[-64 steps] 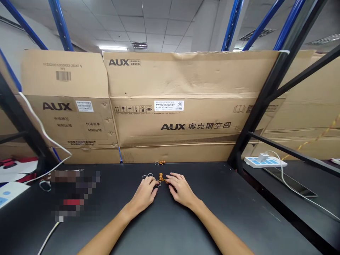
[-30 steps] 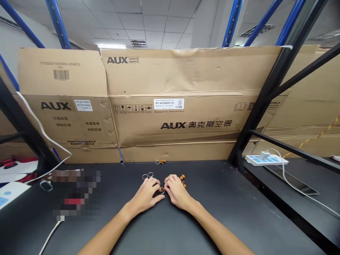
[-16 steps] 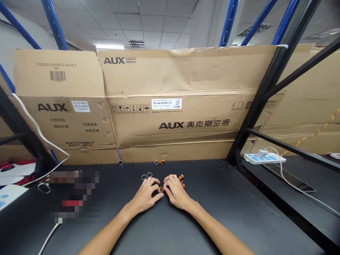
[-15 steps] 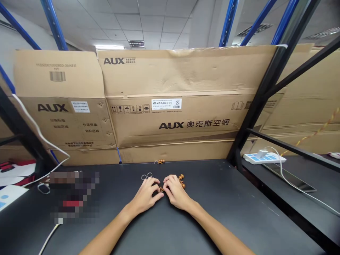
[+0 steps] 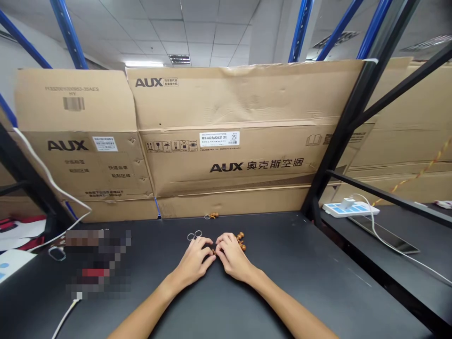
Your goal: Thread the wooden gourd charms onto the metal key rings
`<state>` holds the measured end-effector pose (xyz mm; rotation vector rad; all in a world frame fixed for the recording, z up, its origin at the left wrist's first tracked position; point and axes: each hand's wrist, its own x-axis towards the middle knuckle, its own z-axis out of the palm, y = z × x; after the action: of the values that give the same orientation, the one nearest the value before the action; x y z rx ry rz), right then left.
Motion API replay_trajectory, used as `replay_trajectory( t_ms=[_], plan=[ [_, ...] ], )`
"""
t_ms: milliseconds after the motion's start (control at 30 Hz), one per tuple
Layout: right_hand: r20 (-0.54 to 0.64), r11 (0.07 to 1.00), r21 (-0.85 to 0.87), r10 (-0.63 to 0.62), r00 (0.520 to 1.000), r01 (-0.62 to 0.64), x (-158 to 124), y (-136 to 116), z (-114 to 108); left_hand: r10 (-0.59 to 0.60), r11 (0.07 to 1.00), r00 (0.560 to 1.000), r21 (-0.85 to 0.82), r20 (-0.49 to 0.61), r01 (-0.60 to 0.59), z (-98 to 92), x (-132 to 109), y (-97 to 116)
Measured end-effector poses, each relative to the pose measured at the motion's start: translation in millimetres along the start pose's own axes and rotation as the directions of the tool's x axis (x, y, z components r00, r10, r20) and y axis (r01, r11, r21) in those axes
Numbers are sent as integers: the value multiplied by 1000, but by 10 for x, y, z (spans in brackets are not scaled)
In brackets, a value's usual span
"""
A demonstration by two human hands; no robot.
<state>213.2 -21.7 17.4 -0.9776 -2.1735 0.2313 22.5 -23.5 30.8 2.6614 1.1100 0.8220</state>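
Observation:
My left hand (image 5: 192,262) and my right hand (image 5: 230,257) rest on the black tabletop (image 5: 282,273), their fingertips meeting over a small brown bead (image 5: 213,252). A cluster of round wooden beads (image 5: 241,240) shows just beyond my right fingers, and its link to the small bead is hidden by my hand. Two thin metal rings (image 5: 194,235) lie just past my left fingertips, untouched. Farther back, a small bead piece with a ring (image 5: 211,216) lies at the table's far edge.
Large AUX cardboard boxes (image 5: 243,136) stand along the far edge. A black rack upright (image 5: 335,136) rises at the right, beside a lower shelf with a white power strip (image 5: 348,208). A pixelated patch (image 5: 99,263) and a white cable (image 5: 65,318) lie at the left.
My hands have drawn closer, fingertips now meeting at the centre. The wooden beads have shifted from between my hands to beyond my right fingers. The view has drifted slightly.

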Motion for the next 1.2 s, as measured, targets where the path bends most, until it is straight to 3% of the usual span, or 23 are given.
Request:
replay_trajectory(
  t_ms=[267, 533, 800, 1200],
  plan=[
    [-9, 998, -49, 49, 999, -49, 12, 67, 4, 11, 997, 998, -80, 56, -6, -5, 10, -50],
    [-4, 1000, 2, 10, 1000, -10, -4, 33, 20, 9, 997, 999, -80, 45, -5, 1, 4, -26],
    [-38, 996, -56, 74, 997, -76, 14, 116, -34, 11, 994, 997, -105, 73, -4, 2, 3, -95],
    [-18, 977, -205, 52, 998, -54, -1, 111, -33, -105, 980, 986, 152, -133, 125, 55, -8, -233]
  ],
)
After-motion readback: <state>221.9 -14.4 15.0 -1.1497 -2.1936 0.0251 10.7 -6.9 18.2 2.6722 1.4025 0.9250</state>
